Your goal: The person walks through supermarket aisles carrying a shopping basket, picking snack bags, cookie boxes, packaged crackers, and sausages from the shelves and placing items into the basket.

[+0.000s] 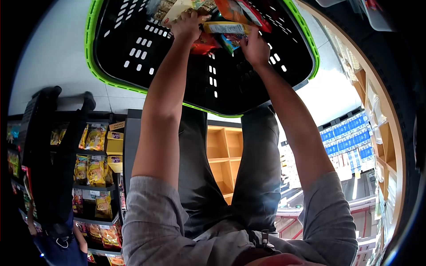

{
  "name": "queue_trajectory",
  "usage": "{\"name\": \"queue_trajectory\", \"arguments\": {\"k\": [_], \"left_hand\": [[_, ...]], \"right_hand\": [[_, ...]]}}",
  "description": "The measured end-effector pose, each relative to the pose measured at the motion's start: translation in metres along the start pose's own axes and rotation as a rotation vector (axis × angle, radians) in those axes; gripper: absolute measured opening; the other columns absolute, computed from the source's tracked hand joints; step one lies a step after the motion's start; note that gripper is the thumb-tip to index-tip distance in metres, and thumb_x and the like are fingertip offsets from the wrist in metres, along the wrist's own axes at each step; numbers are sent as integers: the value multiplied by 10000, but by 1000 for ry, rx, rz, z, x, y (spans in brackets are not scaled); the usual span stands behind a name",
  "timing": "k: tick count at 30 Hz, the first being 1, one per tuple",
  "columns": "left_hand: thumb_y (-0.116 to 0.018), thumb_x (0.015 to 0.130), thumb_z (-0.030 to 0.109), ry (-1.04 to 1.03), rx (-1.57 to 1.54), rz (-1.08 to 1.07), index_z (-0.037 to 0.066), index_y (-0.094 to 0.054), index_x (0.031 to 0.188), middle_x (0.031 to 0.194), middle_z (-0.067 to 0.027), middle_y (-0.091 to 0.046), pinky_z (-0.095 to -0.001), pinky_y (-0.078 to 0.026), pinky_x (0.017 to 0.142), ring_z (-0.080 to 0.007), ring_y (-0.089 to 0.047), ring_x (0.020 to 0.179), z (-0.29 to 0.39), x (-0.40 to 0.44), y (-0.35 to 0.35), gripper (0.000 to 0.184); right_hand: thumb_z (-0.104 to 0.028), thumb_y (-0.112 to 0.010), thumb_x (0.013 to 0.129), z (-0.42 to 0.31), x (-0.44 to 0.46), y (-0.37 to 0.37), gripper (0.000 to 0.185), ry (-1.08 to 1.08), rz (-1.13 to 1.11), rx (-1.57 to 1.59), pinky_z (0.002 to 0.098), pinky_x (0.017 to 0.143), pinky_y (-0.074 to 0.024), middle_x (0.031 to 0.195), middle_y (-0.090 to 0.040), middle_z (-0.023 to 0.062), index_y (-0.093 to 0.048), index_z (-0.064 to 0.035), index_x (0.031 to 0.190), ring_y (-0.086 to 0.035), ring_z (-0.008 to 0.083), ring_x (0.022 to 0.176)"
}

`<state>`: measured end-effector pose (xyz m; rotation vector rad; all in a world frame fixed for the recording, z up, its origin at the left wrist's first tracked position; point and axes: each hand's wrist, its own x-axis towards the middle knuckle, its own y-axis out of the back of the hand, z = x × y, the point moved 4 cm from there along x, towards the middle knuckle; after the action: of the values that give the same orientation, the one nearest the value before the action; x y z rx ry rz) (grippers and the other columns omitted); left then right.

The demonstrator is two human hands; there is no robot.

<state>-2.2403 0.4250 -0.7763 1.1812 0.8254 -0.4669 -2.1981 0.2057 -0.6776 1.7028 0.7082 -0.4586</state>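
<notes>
A black basket with a green rim holds several snack packs towards its far side. My left hand reaches into it, fingers closed on the edge of a clear snack packet with a cream label. To the right, my right hand has its fingers curled at the end of a yellow packet with a white printed panel. Just below that lies a blue-green packet, partly under the right fingers. A red packet sits between the hands, and an orange-red packet lies beyond them.
Shelves of yellow snack bags stand at the left, where another person in dark clothes is. A wooden cubby shelf shows between my legs. Blue-and-white boxes are stacked at the right, near a wooden shelf edge.
</notes>
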Motion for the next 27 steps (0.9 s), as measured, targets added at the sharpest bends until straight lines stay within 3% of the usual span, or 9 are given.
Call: {"name": "queue_trajectory", "arguments": {"k": [4, 8, 12, 15, 16, 19, 22, 24, 27], "left_hand": [[-670, 785, 264, -116, -59, 208, 194, -410, 1245, 1247, -116, -455, -521, -433, 872, -347, -472, 1125, 0, -22, 10, 533], [-672, 759, 209, -215, -150, 241, 175, -443, 1150, 1212, -73, -522, -529, -356, 937, -329, -460, 1152, 0, -48, 34, 454], [-746, 704, 310, -241, -390, 450, 100, -485, 1076, 1003, -120, -596, -471, -445, 836, -330, -564, 937, -4, -59, 56, 500], [-684, 670, 317, -100, -571, 435, 64, -518, 1020, 939, -148, -610, -477, -446, 809, -363, -546, 896, -2, -56, 59, 462], [-674, 667, 313, -51, -589, 423, 55, -526, 1007, 933, -152, -611, -476, -454, 797, -367, -547, 889, 0, -55, 61, 452], [-645, 656, 298, -91, -662, 494, 4, -597, 904, 849, -199, -611, -468, -494, 728, -382, -575, 809, 13, -51, 77, 387], [-666, 673, 368, -59, -651, 211, 4, -620, 922, 858, -187, -614, -443, -520, 722, -351, -612, 831, 22, -31, 44, 444], [-668, 687, 452, -285, -454, 110, 40, -626, 1039, 1100, -174, -562, -420, -445, 905, -328, -517, 1058, 36, -23, 19, 544], [-664, 677, 551, -399, -159, -96, 135, -552, 1258, 1419, -131, -361, -394, -318, 1078, -329, -314, 1310, 71, -29, 37, 723]], "right_hand": [[-258, -571, 807, -5, -9, -5, 383, -76, -427, -200, 469, 745, -508, 967, -629, 198, -500, -51, 1120, -631, 341, 888], [-213, -673, 726, 2, -12, -23, 475, -164, -269, 50, 433, 817, -499, 1027, -617, 196, -521, -50, 1145, -615, 334, 965], [-228, -621, 825, 26, 3, -74, 561, -782, -368, 986, 397, 789, -548, 1158, -569, 166, -392, -75, 1313, -619, 307, 955], [-289, -566, 868, 21, -1, -92, 590, -975, -471, 909, 395, 784, -548, 1249, -485, 150, -333, -92, 1373, -535, 282, 1067], [-306, -623, 854, 5, 0, -72, 448, -1096, -429, 894, 399, 764, -545, 1175, -505, 92, -488, -91, 1223, -542, 236, 1007], [-346, -567, 868, 29, 6, -115, 602, -1031, -454, 884, 357, 696, -566, 1160, -555, 136, -356, -68, 1359, -625, 252, 889], [-402, -656, 797, 37, 18, -118, 448, -902, -300, 783, 290, 539, -530, 762, -656, 72, -607, -17, 1021, -632, 169, 571], [-397, -669, 770, 51, 19, -131, 345, -797, -284, 677, 282, 492, -499, 575, -631, 34, -661, -56, 718, -605, 141, 481], [-396, -652, 773, 74, 32, -184, 345, -600, -571, 397, 294, 502, -504, 611, -648, 42, -656, -54, 730, -619, 146, 500]]}}
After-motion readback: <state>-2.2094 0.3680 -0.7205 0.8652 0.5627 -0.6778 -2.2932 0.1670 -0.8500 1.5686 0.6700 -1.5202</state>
